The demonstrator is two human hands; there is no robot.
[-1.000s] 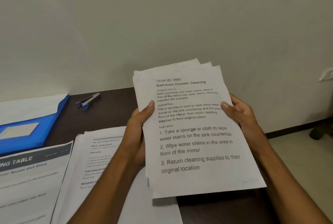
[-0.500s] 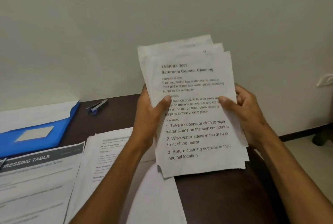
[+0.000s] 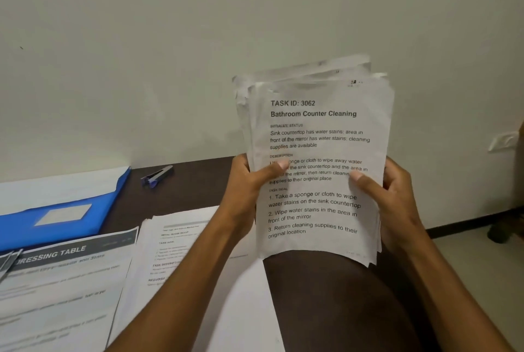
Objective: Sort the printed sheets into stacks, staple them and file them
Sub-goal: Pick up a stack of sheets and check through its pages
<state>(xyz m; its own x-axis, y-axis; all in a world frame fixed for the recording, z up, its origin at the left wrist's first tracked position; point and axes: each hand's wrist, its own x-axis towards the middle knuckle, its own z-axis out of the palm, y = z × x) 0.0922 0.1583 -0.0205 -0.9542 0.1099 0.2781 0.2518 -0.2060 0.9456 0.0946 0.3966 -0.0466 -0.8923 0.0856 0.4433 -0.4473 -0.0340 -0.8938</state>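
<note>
Upright, sheets (image 3: 317,170) between both hands.

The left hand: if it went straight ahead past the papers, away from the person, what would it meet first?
Probably the wall. The left hand holds the stack of sheets above the desk's far edge; nothing else seems ahead, though depth is unclear.

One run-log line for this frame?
left hand grips sheet stack | right hand grips stack | stack upright above table | stapler untouched
</note>
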